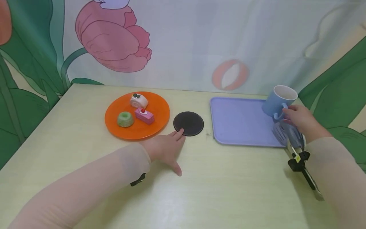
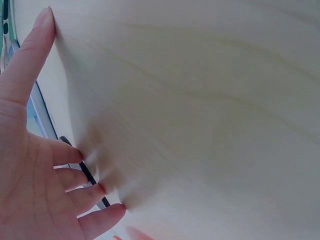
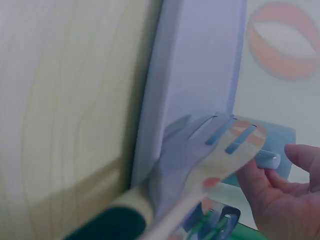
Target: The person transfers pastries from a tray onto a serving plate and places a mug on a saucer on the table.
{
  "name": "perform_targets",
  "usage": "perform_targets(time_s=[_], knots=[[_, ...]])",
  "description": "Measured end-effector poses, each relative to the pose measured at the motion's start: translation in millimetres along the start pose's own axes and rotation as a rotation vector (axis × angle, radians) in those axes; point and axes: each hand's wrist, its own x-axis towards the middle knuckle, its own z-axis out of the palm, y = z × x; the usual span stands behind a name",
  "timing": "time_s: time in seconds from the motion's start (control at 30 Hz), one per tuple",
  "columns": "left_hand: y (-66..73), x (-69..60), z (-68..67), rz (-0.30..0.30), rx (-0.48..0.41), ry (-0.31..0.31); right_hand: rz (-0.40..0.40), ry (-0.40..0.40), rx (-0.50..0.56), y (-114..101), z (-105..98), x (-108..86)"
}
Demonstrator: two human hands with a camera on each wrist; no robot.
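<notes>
My right hand (image 1: 303, 121) pinches the handle of a light blue mug (image 1: 274, 101) at the back right of a lavender tray (image 1: 240, 122). The mug stands upright; whether its base touches the tray, I cannot tell. In the right wrist view, thumb and fingers close on the mug handle (image 3: 268, 160). My left hand (image 1: 166, 148) is spread low over the table, fingertips at the near edge of a round black coaster (image 1: 188, 122). Metal cutlery, including a fork (image 3: 220, 155) with a dark green handle, lies across the tray's front right corner, under my right wrist.
An orange plate (image 1: 114, 128) stands left of the coaster. It bears a white cake roll (image 1: 139, 101), a pink cake slice (image 1: 145, 116) and a green ring cake (image 1: 125, 119). A flower-printed curtain (image 1: 183, 44) hangs behind the table's back edge.
</notes>
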Motion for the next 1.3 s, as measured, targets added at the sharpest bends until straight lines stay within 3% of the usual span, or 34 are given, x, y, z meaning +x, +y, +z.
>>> perform_targets(time_s=[0.1, 0.23, 0.5, 0.73, 1.03, 1.3], knots=[[-0.2, -1.2, -0.9, 0.002, -0.008, 0.005, -0.001, -0.048, 0.195, 3.2, -0.9, 6.8], [-0.2, -2.1, -1.3, 0.01, -0.008, 0.009, 0.023, -0.058, 0.349, 5.3, -0.6, 11.6], [1.1, -0.1, -1.9, 0.01, 0.002, 0.0, 0.011, -0.014, 0.438, 9.1, 3.6, 12.4], [0.9, 1.3, -1.6, 0.009, 0.012, -0.015, 0.045, 0.062, 0.614, 6.4, 3.5, 8.7], [-0.3, 1.1, -1.4, 0.005, 0.006, -0.011, 0.036, 0.094, 0.572, -4.1, 8.1, 2.9], [-0.2, 2.0, -1.7, 0.003, 0.004, -0.018, 0.039, 0.149, 0.714, -10.3, 7.7, -6.2]])
